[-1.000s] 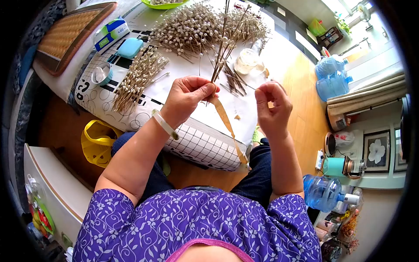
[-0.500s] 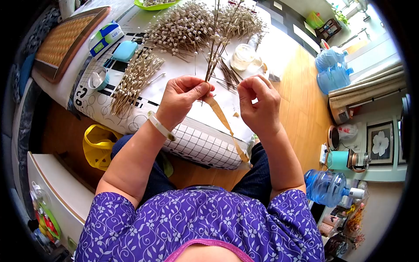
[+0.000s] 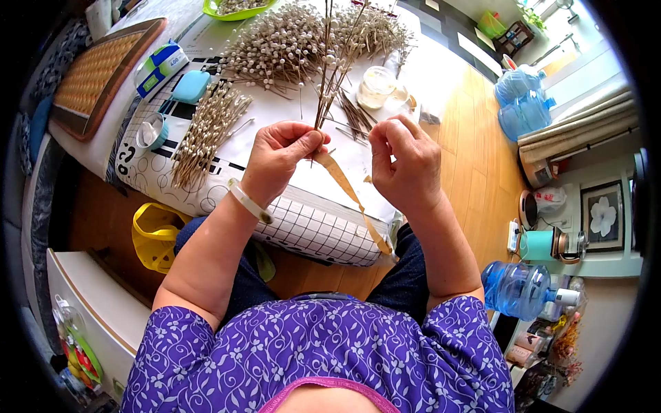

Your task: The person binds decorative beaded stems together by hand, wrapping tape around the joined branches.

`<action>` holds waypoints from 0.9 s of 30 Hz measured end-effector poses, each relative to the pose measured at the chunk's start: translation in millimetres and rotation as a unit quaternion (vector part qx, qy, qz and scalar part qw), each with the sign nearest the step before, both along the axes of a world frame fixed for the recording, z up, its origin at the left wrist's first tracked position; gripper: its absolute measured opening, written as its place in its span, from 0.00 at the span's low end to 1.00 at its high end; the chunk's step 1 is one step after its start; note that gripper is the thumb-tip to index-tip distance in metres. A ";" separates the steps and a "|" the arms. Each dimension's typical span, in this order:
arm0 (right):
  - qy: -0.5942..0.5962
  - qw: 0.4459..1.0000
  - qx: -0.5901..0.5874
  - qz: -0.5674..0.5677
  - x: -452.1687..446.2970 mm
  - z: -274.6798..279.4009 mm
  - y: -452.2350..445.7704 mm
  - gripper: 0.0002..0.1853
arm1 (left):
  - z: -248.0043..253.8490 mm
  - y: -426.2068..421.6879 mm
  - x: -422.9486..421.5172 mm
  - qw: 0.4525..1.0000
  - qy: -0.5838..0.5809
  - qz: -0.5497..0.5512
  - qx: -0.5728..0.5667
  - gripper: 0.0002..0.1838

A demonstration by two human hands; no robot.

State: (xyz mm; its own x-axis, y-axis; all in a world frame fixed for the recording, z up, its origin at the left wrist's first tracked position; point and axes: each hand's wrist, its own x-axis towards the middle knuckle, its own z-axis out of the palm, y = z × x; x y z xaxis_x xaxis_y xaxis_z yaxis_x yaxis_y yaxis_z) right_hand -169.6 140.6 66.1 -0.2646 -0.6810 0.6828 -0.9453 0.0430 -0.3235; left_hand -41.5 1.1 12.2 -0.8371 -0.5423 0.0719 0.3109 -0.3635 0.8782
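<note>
My left hand [image 3: 286, 155] pinches the lower ends of several thin brown stems [image 3: 323, 89] that stand upright with pale buds. A tan tape strip [image 3: 344, 184] hangs from its fingertips down toward my right knee. To the right, my right hand [image 3: 406, 162] is closed, thumb against fingers; what it holds, if anything, is too small to make out. Behind the stems lies a large heap of white-budded sprigs [image 3: 275, 51]. A smaller bundle of budded sprigs [image 3: 210, 131] lies left of my left hand. Short bare sticks [image 3: 354, 113] lie near an open clear jar [image 3: 376, 86].
At the table's left are a light-blue case [image 3: 191, 87], a small round tin [image 3: 152, 131] and a tissue pack [image 3: 162, 67]. A green tray [image 3: 237, 8] is at the back. A yellow basket [image 3: 155, 237] stands below the left edge. Large blue bottles [image 3: 525, 113] stand at right.
My right hand has moved left, closer to the stems and my left hand. My left hand keeps its pinch on the stems. The whole view has shifted slightly.
</note>
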 end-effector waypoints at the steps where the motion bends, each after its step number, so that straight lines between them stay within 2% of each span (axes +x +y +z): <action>1: 0.013 1.000 -0.002 0.004 0.1 -0.8 0.0 0.04 | -0.3 -0.1 0.0 1.000 -0.001 0.001 0.000 0.05; 9: 0.044 0.999 0.018 0.014 0.2 7.0 3.9 0.06 | 0.8 0.4 0.0 0.997 -0.018 0.007 -0.068 0.04; 12: 0.024 1.000 0.017 0.001 -1.9 2.5 3.7 0.04 | -1.4 3.5 -1.1 0.993 -0.028 0.024 -0.115 0.04; 14: -0.049 0.999 0.006 0.019 -5.0 -2.3 3.6 0.04 | -2.2 4.4 -1.5 0.990 -0.019 0.025 -0.136 0.05; 15: -0.050 0.998 0.008 0.022 -7.9 -3.9 4.0 0.04 | -2.8 4.2 -1.4 0.990 -0.020 0.028 -0.135 0.05; 18: -0.111 0.993 -0.006 0.045 -18.1 -7.4 3.5 0.04 | -6.0 2.4 -0.8 0.973 -0.006 0.028 -0.228 0.04; 19: -0.119 0.991 -0.009 0.067 -21.4 -7.2 4.3 0.03 | -7.1 2.5 -1.1 0.974 -0.007 0.036 -0.223 0.04; 21: -0.136 0.988 0.001 0.069 -27.9 -10.2 7.5 0.03 | -7.8 2.1 -0.9 0.945 0.000 0.069 -0.321 0.02; 23: -0.172 0.982 0.003 0.082 -33.7 -15.6 10.4 0.03 | -1.2 0.1 3.4 0.941 -0.015 0.046 -0.334 0.02; 25: -0.164 0.982 0.011 0.087 -34.0 -16.2 11.5 0.03 | -0.6 0.8 3.9 0.921 -0.007 0.043 -0.387 0.03; 27: -0.128 0.988 0.009 0.082 -33.3 -17.5 11.8 0.03 | -1.7 1.7 1.6 0.920 -0.004 0.059 -0.387 0.03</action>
